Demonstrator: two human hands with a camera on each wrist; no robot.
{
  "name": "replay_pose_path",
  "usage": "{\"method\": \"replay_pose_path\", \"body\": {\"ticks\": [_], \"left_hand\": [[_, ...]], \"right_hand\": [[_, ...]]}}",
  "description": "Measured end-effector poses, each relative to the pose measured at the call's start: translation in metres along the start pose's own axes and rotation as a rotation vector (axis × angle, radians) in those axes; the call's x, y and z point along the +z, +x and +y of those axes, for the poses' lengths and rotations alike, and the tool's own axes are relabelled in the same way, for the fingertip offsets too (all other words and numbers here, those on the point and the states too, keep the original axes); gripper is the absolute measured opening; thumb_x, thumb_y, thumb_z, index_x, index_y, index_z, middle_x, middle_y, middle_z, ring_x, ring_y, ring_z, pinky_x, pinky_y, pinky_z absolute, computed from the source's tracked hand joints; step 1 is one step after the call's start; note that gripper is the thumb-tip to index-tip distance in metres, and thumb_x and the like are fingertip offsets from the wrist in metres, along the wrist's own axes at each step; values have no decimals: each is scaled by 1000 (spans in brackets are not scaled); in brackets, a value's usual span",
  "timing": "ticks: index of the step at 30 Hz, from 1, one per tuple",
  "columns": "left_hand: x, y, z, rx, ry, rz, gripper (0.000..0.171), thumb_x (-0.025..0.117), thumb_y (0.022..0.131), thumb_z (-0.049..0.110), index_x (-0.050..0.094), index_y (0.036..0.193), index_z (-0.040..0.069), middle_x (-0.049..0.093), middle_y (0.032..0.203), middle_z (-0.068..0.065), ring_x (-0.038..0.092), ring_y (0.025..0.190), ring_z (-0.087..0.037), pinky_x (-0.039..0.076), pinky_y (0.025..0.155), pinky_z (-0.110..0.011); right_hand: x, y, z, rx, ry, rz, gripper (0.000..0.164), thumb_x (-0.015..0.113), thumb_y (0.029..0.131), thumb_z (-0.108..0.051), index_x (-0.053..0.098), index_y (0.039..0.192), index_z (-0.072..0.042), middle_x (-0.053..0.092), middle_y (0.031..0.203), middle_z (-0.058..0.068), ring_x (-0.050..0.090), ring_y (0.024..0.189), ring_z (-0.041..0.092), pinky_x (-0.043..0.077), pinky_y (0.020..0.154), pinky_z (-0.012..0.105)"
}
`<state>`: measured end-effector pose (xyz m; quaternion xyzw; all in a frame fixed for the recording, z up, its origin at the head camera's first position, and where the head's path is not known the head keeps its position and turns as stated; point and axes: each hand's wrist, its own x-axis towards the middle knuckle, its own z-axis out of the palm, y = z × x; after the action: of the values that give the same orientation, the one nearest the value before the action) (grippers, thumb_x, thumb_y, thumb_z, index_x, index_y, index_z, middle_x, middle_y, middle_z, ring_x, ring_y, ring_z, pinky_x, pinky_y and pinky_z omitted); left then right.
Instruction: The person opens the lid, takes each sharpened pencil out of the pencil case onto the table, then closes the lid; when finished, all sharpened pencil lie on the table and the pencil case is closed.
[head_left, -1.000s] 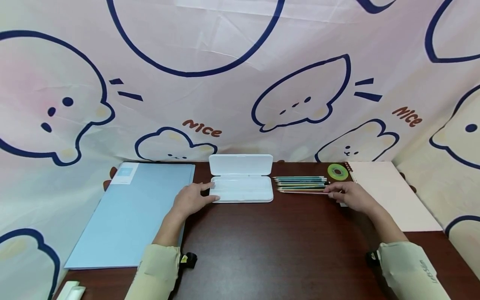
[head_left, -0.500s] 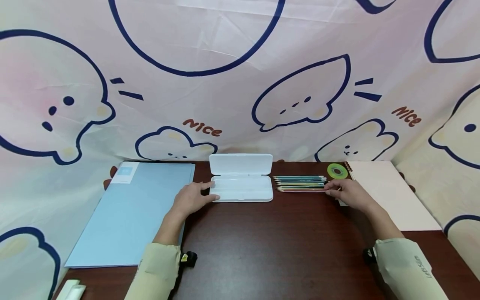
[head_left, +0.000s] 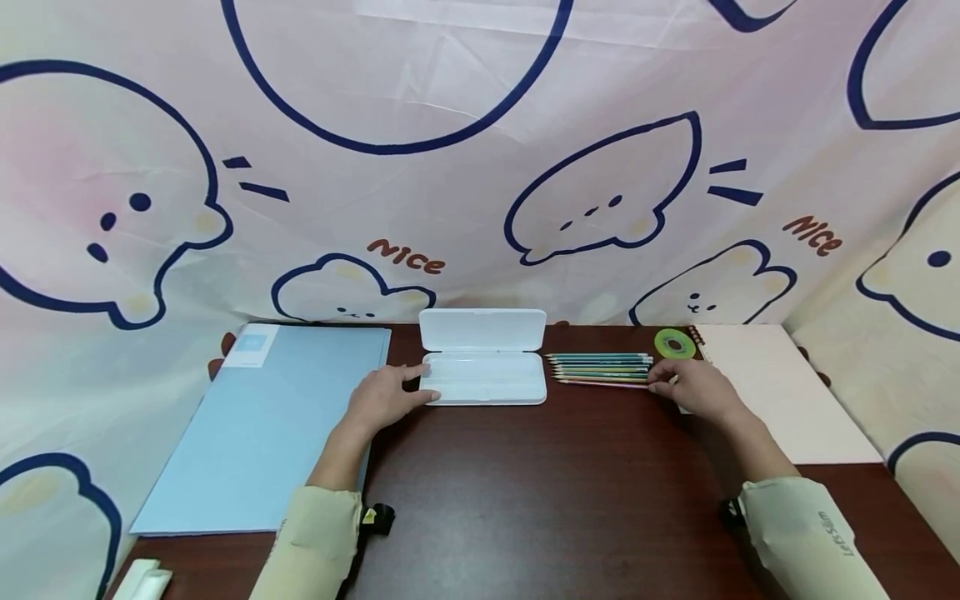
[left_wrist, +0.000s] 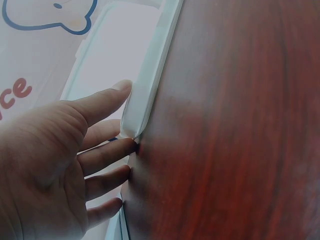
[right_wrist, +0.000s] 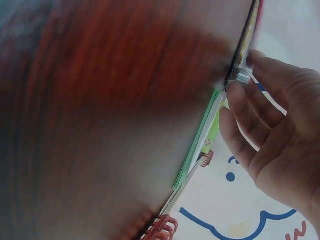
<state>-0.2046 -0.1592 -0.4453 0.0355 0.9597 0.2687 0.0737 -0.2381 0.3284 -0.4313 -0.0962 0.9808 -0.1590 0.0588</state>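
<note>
A white pencil case (head_left: 483, 381) lies with its lid raised, near the back of the table. My left hand (head_left: 382, 398) touches its left end, thumb at the front corner and index finger farther back on the rim. In the left wrist view the thumb overlaps the case wall (left_wrist: 140, 107), and the other fingers are spread along the end. Right of the case lies a row of several pencils (head_left: 600, 363), tips pointing left. My right hand (head_left: 697, 387) pinches the right end of the front pencil (head_left: 600, 383). The right wrist view shows its silvery end (right_wrist: 243, 75) between thumb and fingertips.
A large light blue folder (head_left: 277, 433) covers the left side. At right lies a pale spiral-bound pad (head_left: 780, 392), with a round green kiwi-patterned item (head_left: 675, 343) by its coil. White objects (head_left: 144, 581) sit at the near left corner. A printed cloth (head_left: 465, 208) hangs behind.
My right hand has shifted slightly left, and the front pencil's end now disappears into its fingertips. The left hand and the pencil case stay put.
</note>
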Motion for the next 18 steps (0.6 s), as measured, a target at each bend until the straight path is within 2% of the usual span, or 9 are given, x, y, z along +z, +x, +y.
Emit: {"method": "replay_pose_path", "body": {"ticks": [5,10,18], "left_hand": [[-1,0,-1,-6,5,-2,63,72,91,49,56,146,22,56,148,-19,51,137,-41,50,101,-56],[-1,0,-1,-10,3,-5,63,71,91,49,56,146,22,55,149,-18,50,138,-42,49,102,-56],[0,0,0,-4,9,1,62,72,91,49,57,145,23,56,148,-18,52,136,-41,50,100,-55]], "right_hand": [[2,1,1,-18,-45,6,3,71,94,-18,73,94,-16,70,91,4,55,72,18,44,66,36],[3,5,3,-23,-81,18,5,73,92,-20,72,92,-15,69,87,3,55,69,19,44,62,36],[2,10,3,-24,-98,47,5,73,91,-17,70,87,-18,67,82,1,58,78,23,50,68,47]]}}
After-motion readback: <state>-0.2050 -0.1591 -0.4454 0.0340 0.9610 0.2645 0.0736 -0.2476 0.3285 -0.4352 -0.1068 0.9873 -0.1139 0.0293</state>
